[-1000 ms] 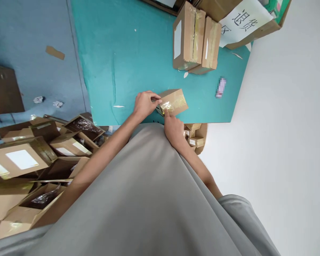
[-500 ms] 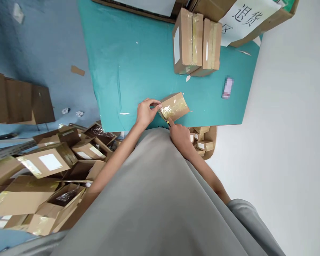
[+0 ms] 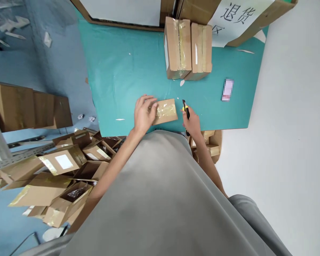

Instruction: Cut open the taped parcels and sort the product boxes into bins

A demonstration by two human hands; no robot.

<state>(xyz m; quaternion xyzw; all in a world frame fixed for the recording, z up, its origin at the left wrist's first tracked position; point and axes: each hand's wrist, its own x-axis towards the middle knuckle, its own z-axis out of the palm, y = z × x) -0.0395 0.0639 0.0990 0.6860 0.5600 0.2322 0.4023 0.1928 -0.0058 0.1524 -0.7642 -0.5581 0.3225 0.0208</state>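
A small taped cardboard box point(image 3: 165, 111) lies flat near the front edge of the teal table point(image 3: 122, 71). My left hand point(image 3: 143, 114) rests on the box's left end, fingers spread over it. My right hand point(image 3: 192, 122) is to the right of the box, apart from it, and grips a yellow and black utility knife point(image 3: 186, 108) with its tip pointing away from me.
Two taped cartons point(image 3: 188, 48) stand side by side at the table's far side, below a box with a paper sign point(image 3: 236, 16). A small blurred item point(image 3: 227, 89) lies at right. Many opened cartons point(image 3: 58, 167) pile on the floor at left; small boxes point(image 3: 209, 144) sit under the table's right.
The box went from tilted up in both hands to lying flat on the table. My right hand has moved right, off the box, and the knife in it now shows.
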